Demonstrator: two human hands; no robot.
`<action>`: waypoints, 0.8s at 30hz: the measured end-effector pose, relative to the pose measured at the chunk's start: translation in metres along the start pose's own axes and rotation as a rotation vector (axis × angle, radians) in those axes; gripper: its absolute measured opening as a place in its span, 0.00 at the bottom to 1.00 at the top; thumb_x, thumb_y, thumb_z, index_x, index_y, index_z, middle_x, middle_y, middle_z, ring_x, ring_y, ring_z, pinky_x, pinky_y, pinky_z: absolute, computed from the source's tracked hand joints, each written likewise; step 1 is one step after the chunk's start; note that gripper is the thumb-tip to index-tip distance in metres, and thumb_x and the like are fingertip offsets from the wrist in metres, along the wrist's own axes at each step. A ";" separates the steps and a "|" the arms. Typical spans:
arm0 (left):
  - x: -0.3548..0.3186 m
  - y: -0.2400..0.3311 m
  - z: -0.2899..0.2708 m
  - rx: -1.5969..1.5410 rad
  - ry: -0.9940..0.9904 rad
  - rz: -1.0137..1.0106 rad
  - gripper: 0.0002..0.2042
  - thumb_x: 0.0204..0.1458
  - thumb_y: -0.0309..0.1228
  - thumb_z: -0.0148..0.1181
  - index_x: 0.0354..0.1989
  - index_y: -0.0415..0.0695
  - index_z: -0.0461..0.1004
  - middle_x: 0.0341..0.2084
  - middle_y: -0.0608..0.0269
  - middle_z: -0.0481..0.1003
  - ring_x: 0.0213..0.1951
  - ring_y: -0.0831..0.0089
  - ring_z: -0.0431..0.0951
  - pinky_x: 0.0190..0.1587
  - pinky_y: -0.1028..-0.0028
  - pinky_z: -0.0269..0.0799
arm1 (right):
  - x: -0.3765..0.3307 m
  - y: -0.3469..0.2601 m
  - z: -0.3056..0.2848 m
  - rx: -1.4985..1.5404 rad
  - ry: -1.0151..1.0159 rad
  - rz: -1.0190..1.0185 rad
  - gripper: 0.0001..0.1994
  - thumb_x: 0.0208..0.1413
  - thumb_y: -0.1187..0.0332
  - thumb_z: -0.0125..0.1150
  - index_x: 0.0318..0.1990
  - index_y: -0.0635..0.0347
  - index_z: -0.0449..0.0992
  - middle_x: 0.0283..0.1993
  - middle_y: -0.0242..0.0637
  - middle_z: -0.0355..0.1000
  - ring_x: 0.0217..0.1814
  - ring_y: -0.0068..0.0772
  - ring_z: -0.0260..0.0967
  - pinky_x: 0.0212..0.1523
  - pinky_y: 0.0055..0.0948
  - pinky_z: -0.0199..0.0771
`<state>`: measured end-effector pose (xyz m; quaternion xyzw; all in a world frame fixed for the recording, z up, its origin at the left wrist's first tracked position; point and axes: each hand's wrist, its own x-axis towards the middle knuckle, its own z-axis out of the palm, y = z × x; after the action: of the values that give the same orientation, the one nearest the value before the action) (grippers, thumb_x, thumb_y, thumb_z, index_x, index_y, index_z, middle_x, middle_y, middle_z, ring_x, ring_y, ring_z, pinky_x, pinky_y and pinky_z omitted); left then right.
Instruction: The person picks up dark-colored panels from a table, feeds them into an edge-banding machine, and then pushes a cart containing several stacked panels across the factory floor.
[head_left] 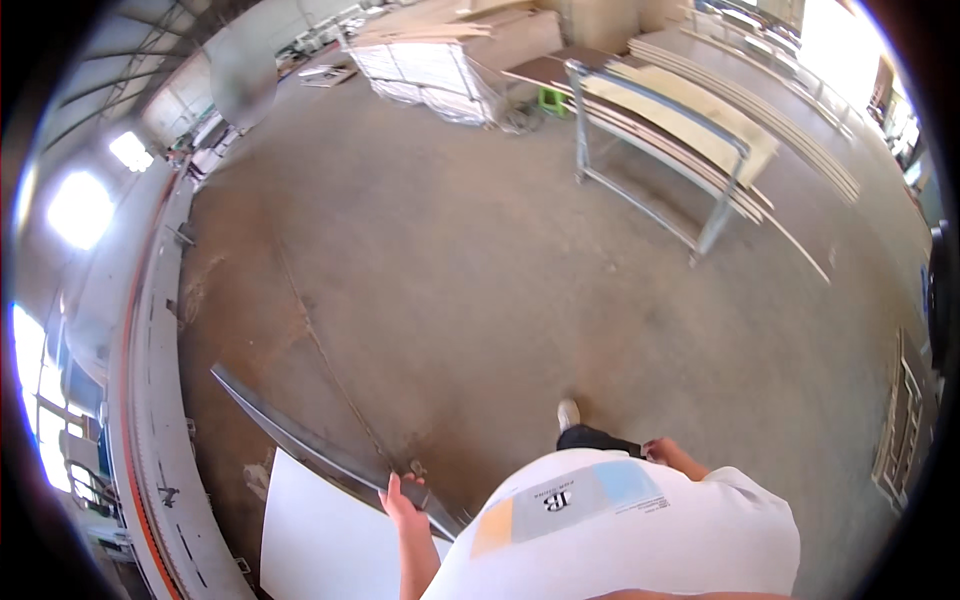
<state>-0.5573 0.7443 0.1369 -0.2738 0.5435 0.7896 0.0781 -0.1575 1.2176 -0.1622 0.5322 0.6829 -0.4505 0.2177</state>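
My left hand [403, 503] is at the lower middle, its fingers bent over a long grey metal rail [300, 430]. The rail slants from the left down to my body. A large white panel [325, 535] lies right against the rail, on its near side, and runs out of the picture at the bottom. My right hand [660, 452] hangs at my right side, away from the rail, with its fingers loosely curled and nothing visible in them. Beyond my white shirt [620, 540] one light shoe [568, 412] shows on the floor.
A long machine [150, 430] with an orange strip runs along the left. Far right stands a metal-framed cart [650, 205] loaded with boards, beside more stacked boards [790, 130]. A wrapped stack [430, 75] is at the back. A dark rack [893, 430] lies near the right edge.
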 end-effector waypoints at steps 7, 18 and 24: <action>0.093 0.034 0.099 -0.012 0.203 0.077 0.09 0.56 0.30 0.65 0.39 0.47 0.69 0.23 0.58 0.75 0.22 0.63 0.76 0.26 0.64 0.76 | 0.105 -0.327 -0.157 -0.461 0.007 -0.454 0.24 0.64 0.45 0.54 0.31 0.55 0.85 0.31 0.38 0.82 0.37 0.36 0.81 0.38 0.38 0.78; 0.234 0.094 0.238 -0.057 0.402 0.100 0.10 0.56 0.31 0.63 0.42 0.47 0.69 0.22 0.60 0.73 0.21 0.67 0.74 0.25 0.66 0.74 | 0.282 -0.632 -0.200 -0.252 -0.272 -0.310 0.21 0.63 0.57 0.50 0.32 0.60 0.87 0.38 0.39 0.84 0.40 0.36 0.82 0.42 0.36 0.79; 0.359 0.130 0.309 -0.084 0.450 0.118 0.10 0.57 0.33 0.64 0.42 0.47 0.69 0.22 0.60 0.73 0.21 0.67 0.74 0.25 0.67 0.74 | 0.301 -0.680 -0.225 -0.866 -0.411 -0.586 0.17 0.63 0.57 0.55 0.44 0.58 0.86 0.42 0.44 0.83 0.41 0.42 0.81 0.45 0.42 0.80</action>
<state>-1.0206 0.9086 0.1377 -0.4137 0.5289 0.7339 -0.1026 -0.8465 1.5486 -0.0227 0.0837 0.8684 -0.2649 0.4107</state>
